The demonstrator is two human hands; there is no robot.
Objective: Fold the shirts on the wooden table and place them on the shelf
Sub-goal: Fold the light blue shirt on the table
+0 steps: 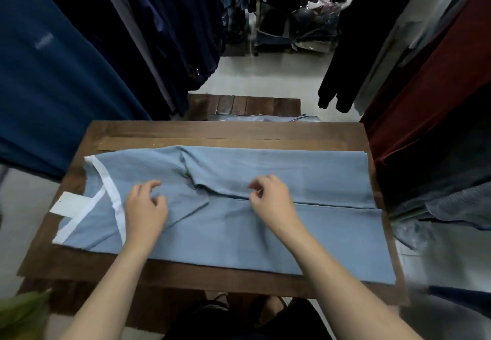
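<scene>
Cloth runs nearly the whole width of the counter [186, 132]. The pale blue shirt [239, 238] lies flat with its long axis left to right, the white-trimmed collar [111, 193] and paper tag [67, 204] at the left end and the hem at the right. Its far and near sides are turned in, and their edges meet along a line through the middle.

From where I stand, that line is what matters. The right hand [275, 203] sits on it, about halfway along the shirt. Its fingers [259, 181] are curled with the tips down at the folded edge, and I cannot tell whether they actually pinch the cloth. The left hand [146, 209] is over the shoulder area just right of the collar, fingers loosely curled and grasping nothing I can make out.

So the shirt spreads under the fingers and out to both sides, with far more of it right of the right hand than between the two hands. I'd judge the next fold goes across the long axis, hem end toward the collar, and the right hand is the nearer one to that end. No shelf shows from here.
</scene>
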